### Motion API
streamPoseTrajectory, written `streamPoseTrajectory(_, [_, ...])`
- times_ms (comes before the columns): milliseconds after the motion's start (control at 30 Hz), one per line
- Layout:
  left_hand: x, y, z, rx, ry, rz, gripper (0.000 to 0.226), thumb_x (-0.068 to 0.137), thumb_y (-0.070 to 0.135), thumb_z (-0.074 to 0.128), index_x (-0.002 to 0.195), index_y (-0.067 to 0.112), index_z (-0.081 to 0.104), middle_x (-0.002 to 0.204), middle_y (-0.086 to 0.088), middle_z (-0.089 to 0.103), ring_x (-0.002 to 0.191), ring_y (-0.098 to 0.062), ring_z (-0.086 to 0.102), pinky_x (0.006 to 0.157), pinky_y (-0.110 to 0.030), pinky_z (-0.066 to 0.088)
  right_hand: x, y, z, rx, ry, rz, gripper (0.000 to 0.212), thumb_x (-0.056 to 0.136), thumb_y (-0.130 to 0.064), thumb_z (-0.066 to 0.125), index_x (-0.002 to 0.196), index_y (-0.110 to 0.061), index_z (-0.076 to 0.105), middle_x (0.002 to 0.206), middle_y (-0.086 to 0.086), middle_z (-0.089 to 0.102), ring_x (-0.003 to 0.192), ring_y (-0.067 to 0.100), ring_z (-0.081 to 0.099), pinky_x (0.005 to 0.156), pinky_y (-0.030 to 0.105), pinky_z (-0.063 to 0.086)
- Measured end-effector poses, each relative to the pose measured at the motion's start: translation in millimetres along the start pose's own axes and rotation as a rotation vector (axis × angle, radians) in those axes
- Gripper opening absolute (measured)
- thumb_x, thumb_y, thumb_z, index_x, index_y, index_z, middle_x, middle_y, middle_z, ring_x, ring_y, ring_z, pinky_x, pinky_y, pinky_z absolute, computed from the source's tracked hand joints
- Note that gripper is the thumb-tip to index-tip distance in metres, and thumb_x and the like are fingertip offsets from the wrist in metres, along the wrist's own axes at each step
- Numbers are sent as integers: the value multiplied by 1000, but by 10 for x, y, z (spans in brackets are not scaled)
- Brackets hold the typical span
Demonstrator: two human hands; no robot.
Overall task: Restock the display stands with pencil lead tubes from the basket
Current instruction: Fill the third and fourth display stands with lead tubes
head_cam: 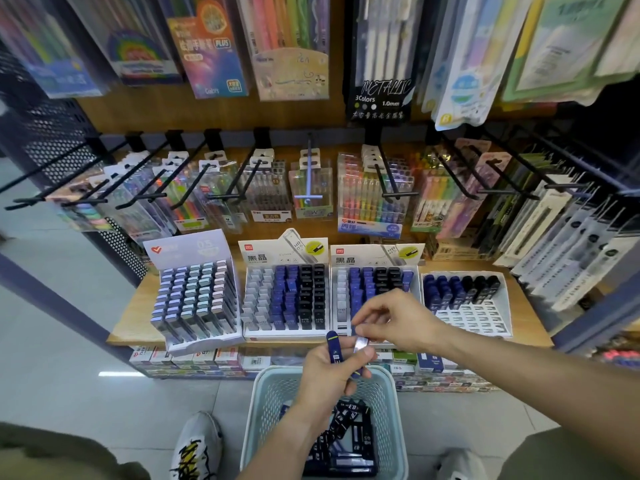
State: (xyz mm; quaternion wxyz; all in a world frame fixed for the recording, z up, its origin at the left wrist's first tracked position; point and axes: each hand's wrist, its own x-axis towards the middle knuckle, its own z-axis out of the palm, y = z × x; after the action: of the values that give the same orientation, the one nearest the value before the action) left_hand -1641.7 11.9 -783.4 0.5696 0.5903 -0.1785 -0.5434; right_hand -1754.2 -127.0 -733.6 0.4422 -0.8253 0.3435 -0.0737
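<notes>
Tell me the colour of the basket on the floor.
Pale mint green basket, perforated walls, clearest in the head view.

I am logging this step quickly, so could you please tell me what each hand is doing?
Left hand: holds a dark blue plastic pencil lead tube.
Right hand: pinches a clear grey plastic lead tube.

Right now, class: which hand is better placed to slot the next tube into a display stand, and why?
Probably the right hand: it pinches a pale tube just before the third stand. The left hand grips blue tubes lower, over the basket.
</notes>
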Motion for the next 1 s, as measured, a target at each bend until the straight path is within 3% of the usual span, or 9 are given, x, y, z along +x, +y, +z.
streamPoseTrajectory(167, [-65, -26, 99, -140, -2, 9, 33, 84, 13, 79, 114, 4, 69, 104, -15, 77, 64, -11, 60, 51, -22, 39, -196, 21, -241, 336, 61, 129, 12, 82, -5, 81, 93, -3, 76, 78, 15, 74, 68, 19, 72, 69, 26, 60])
streamPoseTrajectory(267, [-79, -30, 100, -250, 16, -10, 24, 85, 12, 77, 106, 0, 72, 108, -21, 75, 60, -9, 53, 56, -21, 40, -323, 111, -307, 404, 47, 185, 13, 80, -4, 82, 91, -1, 75, 83, 22, 73, 76, 25, 74, 72, 28, 61])
streamPoseTrajectory(400, [-102, -27, 162, -353, 60, -80, 22, 81, 9, 81, 101, 5, 74, 106, -18, 75, 58, -8, 49, 54, -19, 42, -452, 171, -284, 315, 30, 172, 16, 73, -7, 88, 86, -6, 78, 84, 10, 77, 77, 17, 74, 72, 22, 57])
streamPoseTrajectory(533, [-121, 18, 307, -433, 68, -121, 33, 79, 3, 82, 110, 1, 72, 81, -6, 72, 56, -10, 49, 48, -19, 42, -514, 197, -224, 213, 70, 77, 22, 66, -9, 93, 81, -12, 78, 82, 2, 77, 81, 18, 72, 78, 29, 60])
streamPoseTrajectory(667, [-109, 60, 454, -402, 73, -113, 33, 81, 1, 80, 112, 4, 70, 76, -5, 71, 54, -10, 49, 47, -19, 41, -560, 230, -202, 178, 96, 44, 29, 63, -10, 95, 81, -16, 73, 84, 3, 74, 78, 12, 68, 73, 34, 61])
streamPoseTrajectory(800, [-51, 84, 532, -245, 54, -65, 31, 84, 6, 79, 113, 9, 69, 75, -3, 67, 55, -11, 48, 53, -22, 41, -535, 204, -447, 195, 143, -16, 28, 75, -25, 89, 95, -23, 71, 90, -1, 72, 83, 18, 68, 73, 26, 57])
streamPoseTrajectory(900, [4, 92, 657, -79, -19, -11, 27, 85, 12, 81, 111, 12, 74, 74, -4, 63, 54, -11, 45, 54, -22, 38, -533, 216, -645, 122, 118, -75, 28, 83, -19, 82, 107, -29, 71, 99, -6, 72, 88, 13, 68, 80, 26, 57])
streamPoseTrajectory(1000, [79, 106, 862, -5, -88, 23, 22, 88, 14, 79, 110, 15, 78, 67, -1, 62, 53, -10, 42, 52, -21, 35, -559, 264, -790, 7, 111, -71, 26, 82, -14, 82, 103, -27, 76, 97, -6, 73, 89, 9, 69, 81, 26, 58])
